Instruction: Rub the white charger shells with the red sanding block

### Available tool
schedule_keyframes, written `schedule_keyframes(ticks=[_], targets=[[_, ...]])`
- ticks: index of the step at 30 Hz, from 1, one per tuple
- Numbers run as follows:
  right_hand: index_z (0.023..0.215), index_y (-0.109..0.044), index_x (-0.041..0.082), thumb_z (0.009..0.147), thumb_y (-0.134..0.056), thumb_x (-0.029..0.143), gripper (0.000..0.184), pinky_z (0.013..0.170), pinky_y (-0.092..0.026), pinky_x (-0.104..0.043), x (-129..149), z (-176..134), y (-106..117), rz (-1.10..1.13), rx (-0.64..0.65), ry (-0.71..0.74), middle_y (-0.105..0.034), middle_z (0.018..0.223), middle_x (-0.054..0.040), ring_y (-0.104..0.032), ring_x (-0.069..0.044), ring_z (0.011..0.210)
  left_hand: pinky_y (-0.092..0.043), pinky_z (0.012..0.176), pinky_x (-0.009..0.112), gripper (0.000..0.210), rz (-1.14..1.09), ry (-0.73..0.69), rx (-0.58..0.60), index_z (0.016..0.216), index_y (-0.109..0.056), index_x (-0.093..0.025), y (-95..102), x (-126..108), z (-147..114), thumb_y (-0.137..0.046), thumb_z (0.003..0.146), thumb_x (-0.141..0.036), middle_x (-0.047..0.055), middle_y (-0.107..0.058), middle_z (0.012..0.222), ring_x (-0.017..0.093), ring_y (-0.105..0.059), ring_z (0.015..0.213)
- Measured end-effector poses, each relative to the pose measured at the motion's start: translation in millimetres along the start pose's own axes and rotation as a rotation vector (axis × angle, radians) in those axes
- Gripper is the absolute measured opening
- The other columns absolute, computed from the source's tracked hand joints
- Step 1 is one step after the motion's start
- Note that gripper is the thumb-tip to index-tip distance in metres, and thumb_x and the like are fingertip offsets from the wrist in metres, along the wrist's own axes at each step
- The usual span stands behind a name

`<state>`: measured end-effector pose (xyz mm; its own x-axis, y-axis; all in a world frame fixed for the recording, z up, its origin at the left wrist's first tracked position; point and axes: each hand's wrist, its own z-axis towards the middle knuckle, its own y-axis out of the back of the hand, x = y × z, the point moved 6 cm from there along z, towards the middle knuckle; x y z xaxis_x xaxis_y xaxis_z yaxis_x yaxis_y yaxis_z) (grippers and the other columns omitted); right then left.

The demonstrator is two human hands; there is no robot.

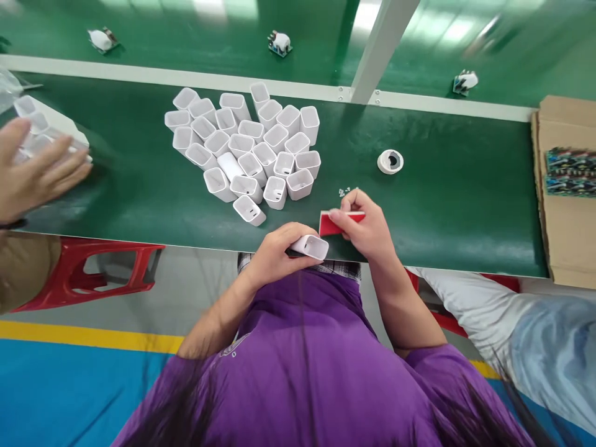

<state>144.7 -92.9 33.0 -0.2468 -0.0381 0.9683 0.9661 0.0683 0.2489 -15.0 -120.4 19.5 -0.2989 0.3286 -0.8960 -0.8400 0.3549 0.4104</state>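
Observation:
My left hand [278, 253] is closed around a white plastic charger casing [313, 246] at the table's front edge, its open end tilted up to the right. Between the thumb and fingers of my right hand [367, 226] is a flat red strip with a pale edge [331, 225], just right of the casing. Tiny clear bits [345, 192] lie on the green table beyond my right fingers. A group of several similar white casings [241, 146] stands to the left, mostly with open ends up; some show slots inside.
A white ring-shaped roll [390, 161] lies right of centre. Circuit boards [570, 172] rest on cardboard [572, 239] at the far right. Small board assemblies [280, 43] sit on the green surface beyond the pale rail [186, 76]. At left, another person's hand [37, 164] is over more white casings.

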Motion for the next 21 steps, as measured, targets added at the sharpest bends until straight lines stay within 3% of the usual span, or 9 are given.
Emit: schedule_keyframes(ticks=[3, 7, 11, 12, 15, 16, 19, 21], targets=[[0.069, -0.042, 0.024, 0.073, -0.075, 0.067, 0.054, 0.046, -0.028, -0.026, 5.2, -3.6, -1.2, 0.058, 0.187, -0.003, -0.038, 0.060, 0.0067, -0.032, -0.009, 0.051, -0.053, 0.077, 0.028, 0.024, -0.004, 0.026, 0.004, 0.095, -0.068, -0.020, -0.1, 1.0, 0.5, -0.080, 0.077, -0.030, 0.003, -0.073, 0.094, 0.017, -0.066, 0.084], [0.071, -0.043, 0.024, 0.078, -0.072, 0.065, 0.050, 0.043, -0.026, -0.025, 11.2, -5.6, 17.3, 0.105, 0.087, -0.017, -0.039, 0.060, 0.0069, -0.033, -0.008, 0.047, -0.052, 0.078, 0.027, 0.024, -0.042, 0.031, -0.015, 0.095, -0.068, -0.021, 1.0, 2.2, 0.7, -0.080, 0.078, -0.032, 0.003, -0.073, 0.095, 0.016, -0.066, 0.084], [0.068, -0.049, 0.022, 0.074, -0.077, 0.062, 0.049, 0.046, -0.029, -0.024, 8.4, -7.1, 0.4, 0.016, 0.324, -0.009, -0.044, 0.057, 0.0068, -0.035, -0.008, 0.049, -0.051, 0.075, 0.026, 0.025, -0.095, 0.037, -0.027, 0.096, -0.068, -0.020, 2.0, 4.5, -0.8, -0.079, 0.079, -0.033, 0.003, -0.073, 0.095, 0.015, -0.067, 0.083], [0.067, -0.049, 0.021, 0.073, -0.077, 0.062, 0.050, 0.047, -0.029, -0.024, 5.5, -6.1, -0.7, -0.016, 0.306, -0.012, -0.045, 0.057, 0.0065, -0.036, -0.008, 0.051, -0.051, 0.075, 0.026, 0.025, -0.102, 0.039, -0.022, 0.096, -0.069, -0.019, 1.8, 5.0, -1.4, -0.079, 0.078, -0.034, 0.003, -0.073, 0.094, 0.015, -0.067, 0.083], [0.068, -0.047, 0.022, 0.075, -0.076, 0.061, 0.049, 0.046, -0.028, -0.024, -4.3, -2.3, 12.7, -0.003, 0.043, -0.057, -0.044, 0.056, 0.0069, -0.036, -0.009, 0.050, -0.051, 0.076, 0.025, 0.026, -0.113, 0.038, -0.018, 0.096, -0.069, -0.020, 1.6, 5.2, -2.8, -0.081, 0.076, -0.033, 0.003, -0.074, 0.095, 0.015, -0.067, 0.084], [0.069, -0.046, 0.023, 0.076, -0.075, 0.061, 0.048, 0.045, -0.027, -0.025, -6.8, -2.6, 15.0, 0.036, 0.015, -0.076, -0.042, 0.055, 0.0075, -0.035, -0.009, 0.048, -0.051, 0.076, 0.025, 0.026, -0.113, 0.044, -0.022, 0.096, -0.069, -0.020, 1.9, 5.5, -3.0, -0.082, 0.076, -0.032, 0.002, -0.074, 0.096, 0.015, -0.067, 0.084], [0.070, -0.048, 0.023, 0.073, -0.079, 0.060, 0.048, 0.045, -0.027, -0.025, -8.6, -6.1, 3.6, 0.090, 0.232, -0.095, -0.043, 0.055, 0.0080, -0.035, -0.008, 0.047, -0.052, 0.076, 0.026, 0.025, -0.126, 0.080, -0.022, 0.097, -0.070, -0.020, 2.4, 7.7, -2.7, -0.080, 0.078, -0.032, 0.003, -0.074, 0.096, 0.016, -0.067, 0.085], [0.068, -0.048, 0.022, 0.069, -0.082, 0.059, 0.050, 0.047, -0.028, -0.024, -7.6, -6.3, 1.4, 0.049, 0.238, -0.069, -0.045, 0.058, 0.0072, -0.035, -0.008, 0.050, -0.052, 0.073, 0.027, 0.027, -0.142, 0.086, -0.007, 0.098, -0.070, -0.020, 1.9, 8.5, -2.3, -0.081, 0.077, -0.034, 0.004, -0.074, 0.095, 0.016, -0.067, 0.083]])
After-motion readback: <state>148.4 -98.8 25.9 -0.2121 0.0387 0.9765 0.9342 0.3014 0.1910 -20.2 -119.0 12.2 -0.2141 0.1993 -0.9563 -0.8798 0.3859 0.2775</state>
